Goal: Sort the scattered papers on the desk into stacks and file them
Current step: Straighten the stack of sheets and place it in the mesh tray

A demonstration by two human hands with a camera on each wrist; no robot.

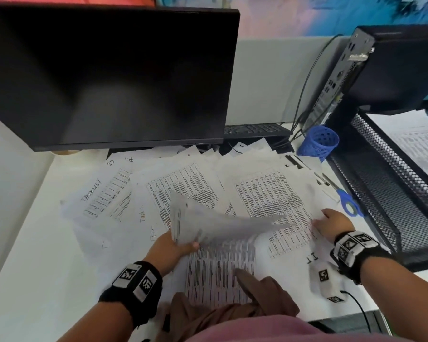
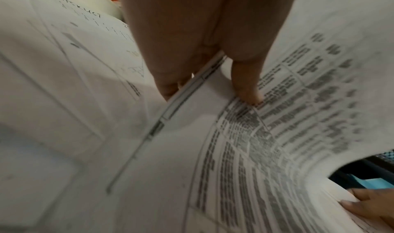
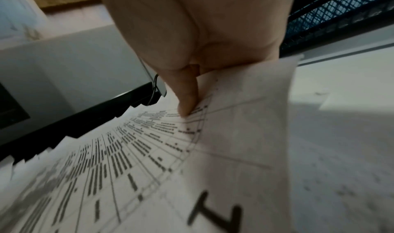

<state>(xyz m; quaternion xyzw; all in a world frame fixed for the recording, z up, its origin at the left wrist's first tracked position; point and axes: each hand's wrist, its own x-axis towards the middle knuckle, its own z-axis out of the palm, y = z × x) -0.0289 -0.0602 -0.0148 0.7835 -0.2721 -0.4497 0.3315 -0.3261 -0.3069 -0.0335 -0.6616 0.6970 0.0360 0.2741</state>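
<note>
Your left hand [image 1: 169,245] pinches a bent bunch of sheets [image 1: 208,225], thumb on top and fingers under, as the left wrist view shows. The bunch is lifted off the pile and looks blurry, so it is likely on the move. You probably hold it by the near edge so the rest can swing over the other pages. Your left wrist is low, near the tabletop [image 1: 35,218], and the hand reaches forward and a bit to the right.

The loose papers [image 1: 183,183] lie spread out in front of the dark screen [image 1: 109,75]. They overlap each other. One on the left has hand-written words. None look stacked yet, so I think the sorting is just at the start.

Your right hand [image 1: 331,224] rests at the right edge of a printed page [image 1: 269,201]. In the right wrist view the thumb is on top and curled fingers are below, so it pinches that page's edge. It may be holding it in place.

Further right lie blue scissors [image 1: 349,201], a blue cup [image 1: 318,143], and a black mesh tray [image 1: 391,183] with some pages already in it.
</note>
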